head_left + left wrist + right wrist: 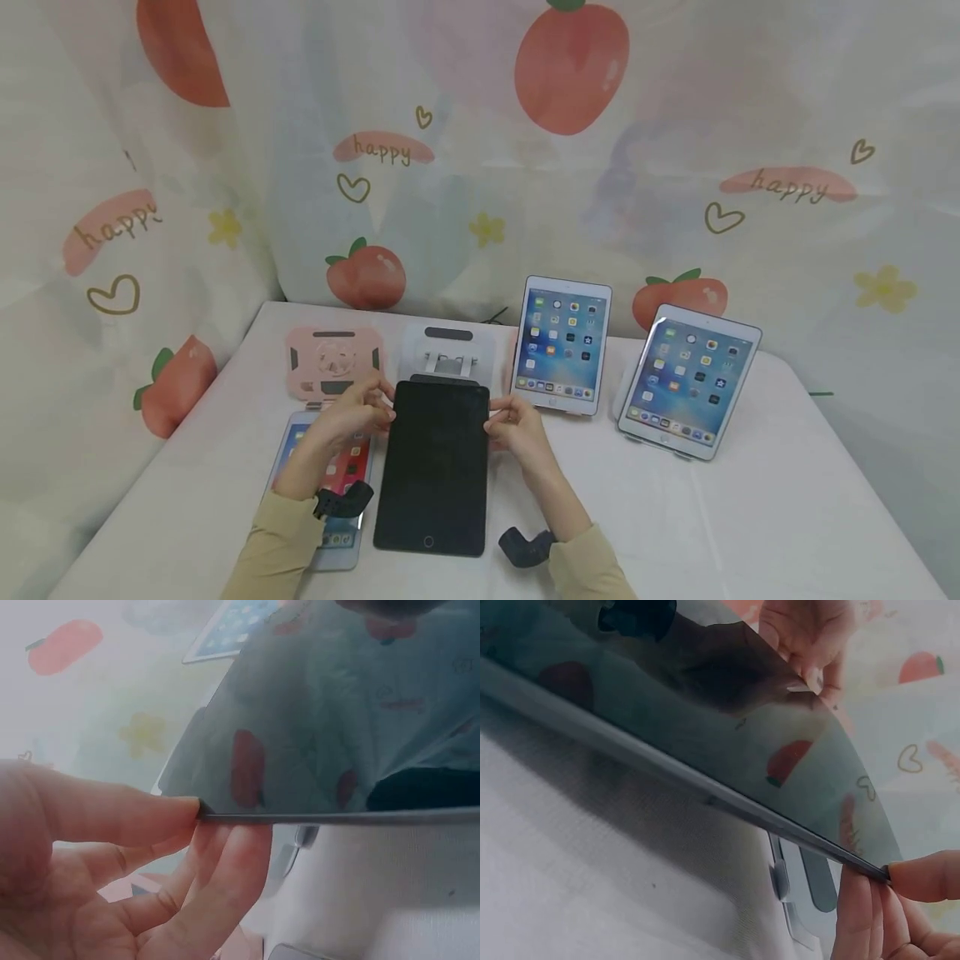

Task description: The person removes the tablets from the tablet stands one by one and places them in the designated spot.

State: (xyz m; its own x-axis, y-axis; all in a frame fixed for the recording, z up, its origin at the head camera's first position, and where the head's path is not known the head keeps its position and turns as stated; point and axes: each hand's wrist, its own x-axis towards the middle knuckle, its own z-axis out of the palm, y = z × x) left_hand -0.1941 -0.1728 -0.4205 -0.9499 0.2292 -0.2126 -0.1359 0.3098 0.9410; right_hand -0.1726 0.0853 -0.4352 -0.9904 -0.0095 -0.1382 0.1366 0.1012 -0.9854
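Both hands hold a black tablet point(433, 467) with a dark, glossy screen, its home button toward the person. My left hand point(354, 417) pinches its upper left corner, thumb on the screen face and fingers behind, as the left wrist view shows. At the upper right corner my right hand point(522, 435) pinches the edge the same way. In the right wrist view the tablet point(727, 742) slopes, with a shadow on the cloth under its edge. Just behind it stands a white tablet stand point(412, 354) with grey pads, its lower part hidden by the tablet.
A pink stand point(300, 367) stands at the back left. A lit white tablet point(345, 562) lies under my left forearm. Two lit white tablets, one upright point(562, 346) and one tilted point(690, 379), rest on stands to the right. A printed curtain point(480, 275) hangs behind the table.
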